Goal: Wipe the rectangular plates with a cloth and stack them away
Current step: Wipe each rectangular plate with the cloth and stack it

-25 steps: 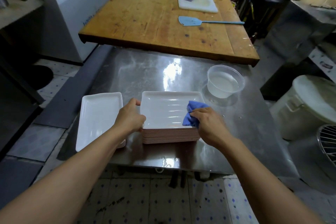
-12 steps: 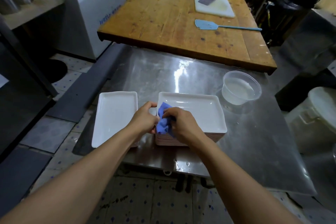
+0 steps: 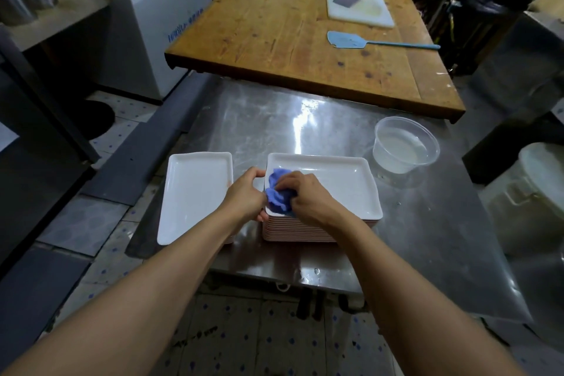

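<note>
A tall stack of white rectangular plates [image 3: 338,189] with pink undersides stands on the steel table [image 3: 412,232]. My right hand [image 3: 308,195] holds a crumpled blue cloth [image 3: 277,192] against the left end of the top plate. Fingers curled, my left hand [image 3: 247,195] grips the stack's left edge. To the left lies a second white plate [image 3: 192,195], on top of a low pile at the table's left edge.
A clear plastic tub of water [image 3: 403,146] stands right of the stack. Behind, a higher wooden table [image 3: 290,24] carries a blue spatula [image 3: 366,41], a cutting board [image 3: 360,6] and bowls. A white chest freezer [image 3: 158,9] is at left, a white bin [image 3: 534,192] at right.
My right hand swept the blue cloth from the right side of the top plate to its left end. The left hand has stayed on the stack's left edge.
</note>
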